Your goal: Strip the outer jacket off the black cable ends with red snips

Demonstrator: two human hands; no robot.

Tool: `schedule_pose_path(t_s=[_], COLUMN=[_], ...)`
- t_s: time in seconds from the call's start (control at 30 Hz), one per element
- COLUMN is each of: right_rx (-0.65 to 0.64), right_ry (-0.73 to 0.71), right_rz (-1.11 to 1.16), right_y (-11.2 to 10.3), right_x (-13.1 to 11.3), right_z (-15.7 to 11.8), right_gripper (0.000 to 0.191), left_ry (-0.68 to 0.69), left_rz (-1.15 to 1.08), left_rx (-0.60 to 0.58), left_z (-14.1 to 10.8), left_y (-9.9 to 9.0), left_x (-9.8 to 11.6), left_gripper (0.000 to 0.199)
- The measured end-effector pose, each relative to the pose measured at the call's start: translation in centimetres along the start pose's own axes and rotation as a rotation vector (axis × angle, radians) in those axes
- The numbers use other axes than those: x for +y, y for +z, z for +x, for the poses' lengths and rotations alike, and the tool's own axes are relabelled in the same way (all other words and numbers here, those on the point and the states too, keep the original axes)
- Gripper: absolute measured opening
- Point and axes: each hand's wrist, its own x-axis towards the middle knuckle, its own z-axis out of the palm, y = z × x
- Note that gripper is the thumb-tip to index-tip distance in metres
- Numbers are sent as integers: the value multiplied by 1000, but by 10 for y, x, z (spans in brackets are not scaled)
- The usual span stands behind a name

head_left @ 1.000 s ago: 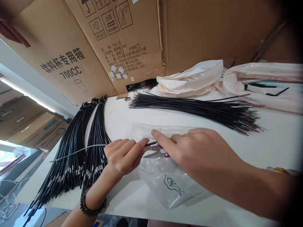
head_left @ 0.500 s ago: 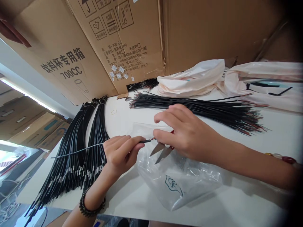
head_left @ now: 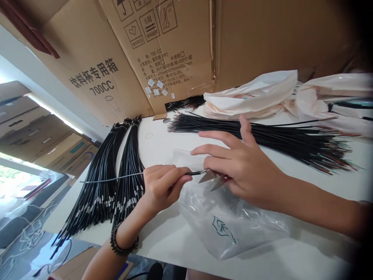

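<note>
My left hand [head_left: 166,184] is closed around a thin black cable [head_left: 112,179], whose long tail sticks out to the left. The cable's short end points right, toward my right hand [head_left: 240,165]. That hand grips a pair of scissors [head_left: 208,177] low in the palm, with several fingers spread out above. The blades point left, parted, right at the cable's tip; whether they touch it is hard to tell. Beneath both hands lies a clear plastic bag [head_left: 204,233] with a dark green logo.
Two tied bundles of black cables [head_left: 99,171] hang over the table's left part. Another cable bundle [head_left: 262,136] with bared coloured ends lies behind my right hand. Cardboard boxes [head_left: 140,77] wall off the back, and a pale cloth-like wrap [head_left: 250,95] lies at the back right.
The red wires at the cable's tip no longer show. The right hand's fingers have spread, and its scissors now sit at the cable end. The view has shifted a little.
</note>
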Motion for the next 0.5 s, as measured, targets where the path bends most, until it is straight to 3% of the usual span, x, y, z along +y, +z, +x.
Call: schedule_pose_path(t_s=[0.1,0.2,0.27,0.33,0.5], right_rx=[-279,-531,-528,-433,-157], right_ry=[255,432,470,413,28], right_rz=[596,860,799,626,-197], right_y=[-3,-9,-13,-15,-13], right_x=[3,7,6,2,-7], right_z=[4,7,8,7,-1], right_gripper=[35,42,37,26,33], left_ry=[19,39,46,33,-11], left_rz=[-38,-19,7,4,-7], left_rx=[0,-15,-21,-10,33], left_z=[0,-3,-4,-4,-1], left_y=[1,3,4,5,4], left_x=[-2,-3,-4,-5,-5], left_gripper=[27,26,24,23,22])
